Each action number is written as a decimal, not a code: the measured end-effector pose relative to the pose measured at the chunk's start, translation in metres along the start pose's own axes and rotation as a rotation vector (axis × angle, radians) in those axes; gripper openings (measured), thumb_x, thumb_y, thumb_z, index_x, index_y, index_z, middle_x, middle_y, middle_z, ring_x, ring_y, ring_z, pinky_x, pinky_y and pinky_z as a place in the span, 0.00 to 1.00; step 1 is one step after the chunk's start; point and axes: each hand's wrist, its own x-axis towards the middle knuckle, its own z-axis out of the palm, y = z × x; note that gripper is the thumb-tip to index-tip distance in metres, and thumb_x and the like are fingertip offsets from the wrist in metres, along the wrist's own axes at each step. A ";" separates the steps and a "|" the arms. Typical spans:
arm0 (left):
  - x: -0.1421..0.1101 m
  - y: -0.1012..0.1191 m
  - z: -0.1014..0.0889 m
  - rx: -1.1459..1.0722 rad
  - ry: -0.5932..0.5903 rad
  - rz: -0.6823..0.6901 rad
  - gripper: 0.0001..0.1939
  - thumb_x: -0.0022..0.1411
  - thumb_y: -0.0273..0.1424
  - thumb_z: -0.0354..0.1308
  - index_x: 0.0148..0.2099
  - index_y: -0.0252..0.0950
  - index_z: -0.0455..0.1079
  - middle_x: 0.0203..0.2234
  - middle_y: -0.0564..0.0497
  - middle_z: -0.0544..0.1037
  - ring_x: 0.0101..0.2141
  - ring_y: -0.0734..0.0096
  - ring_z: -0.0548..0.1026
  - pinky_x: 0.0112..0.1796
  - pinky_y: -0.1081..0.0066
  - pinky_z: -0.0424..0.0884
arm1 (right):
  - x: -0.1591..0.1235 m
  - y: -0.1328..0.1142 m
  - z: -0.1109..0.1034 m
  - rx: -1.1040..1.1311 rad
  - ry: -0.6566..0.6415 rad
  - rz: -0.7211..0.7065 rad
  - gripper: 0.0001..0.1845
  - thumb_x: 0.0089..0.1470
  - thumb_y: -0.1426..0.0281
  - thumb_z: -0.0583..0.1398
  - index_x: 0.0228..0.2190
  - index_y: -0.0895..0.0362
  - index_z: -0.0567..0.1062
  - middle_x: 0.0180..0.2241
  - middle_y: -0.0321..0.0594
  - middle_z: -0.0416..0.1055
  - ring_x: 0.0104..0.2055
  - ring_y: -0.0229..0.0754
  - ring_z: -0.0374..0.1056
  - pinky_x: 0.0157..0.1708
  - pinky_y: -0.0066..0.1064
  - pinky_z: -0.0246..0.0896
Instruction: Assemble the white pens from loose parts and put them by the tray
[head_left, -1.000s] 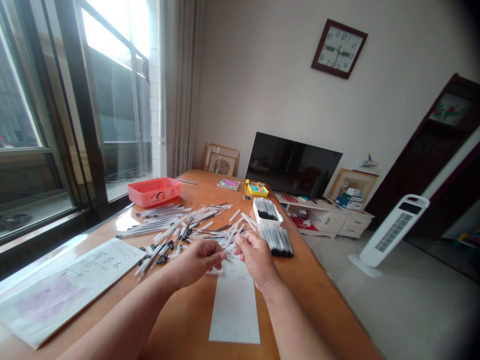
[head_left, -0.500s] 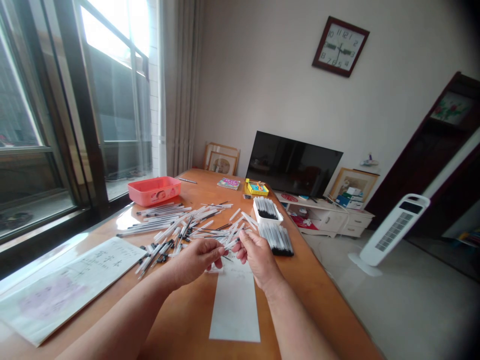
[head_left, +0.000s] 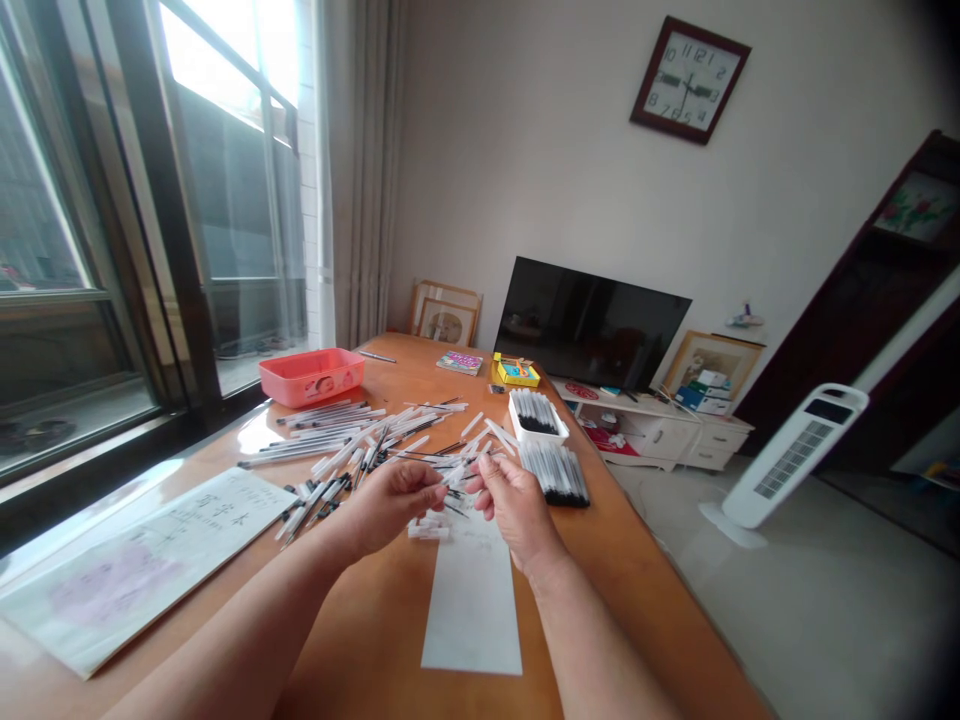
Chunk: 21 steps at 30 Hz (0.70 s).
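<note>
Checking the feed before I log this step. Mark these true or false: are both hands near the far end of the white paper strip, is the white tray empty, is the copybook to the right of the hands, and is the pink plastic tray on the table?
1. The left hand and right hand are near the far end of the white paper strip. True.
2. The white tray is empty. False: it holds pens with black ends.
3. The copybook is right of the hands. False: it lies to their left.
4. The pink plastic tray is on the table. True.
</note>
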 end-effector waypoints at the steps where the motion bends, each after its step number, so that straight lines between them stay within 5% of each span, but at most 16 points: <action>1: 0.000 0.001 -0.002 -0.015 0.050 -0.005 0.20 0.57 0.50 0.65 0.34 0.36 0.77 0.27 0.50 0.78 0.28 0.69 0.71 0.32 0.70 0.64 | 0.000 0.002 0.000 -0.045 -0.005 -0.002 0.23 0.60 0.49 0.59 0.34 0.57 0.77 0.28 0.39 0.76 0.24 0.36 0.66 0.23 0.27 0.56; 8: 0.004 -0.006 -0.021 -0.163 0.327 -0.059 0.22 0.57 0.49 0.66 0.42 0.35 0.76 0.35 0.45 0.83 0.30 0.69 0.73 0.32 0.70 0.64 | -0.010 0.015 0.010 -0.514 -0.229 -0.123 0.03 0.52 0.70 0.63 0.27 0.54 0.78 0.23 0.33 0.71 0.25 0.37 0.63 0.25 0.27 0.51; 21: 0.006 -0.009 -0.025 -0.351 0.403 -0.084 0.20 0.55 0.44 0.69 0.40 0.36 0.69 0.36 0.46 0.84 0.33 0.67 0.79 0.34 0.70 0.66 | -0.015 0.017 0.013 -0.691 -0.257 -0.139 0.07 0.44 0.76 0.67 0.24 0.53 0.75 0.24 0.33 0.71 0.26 0.39 0.62 0.27 0.28 0.46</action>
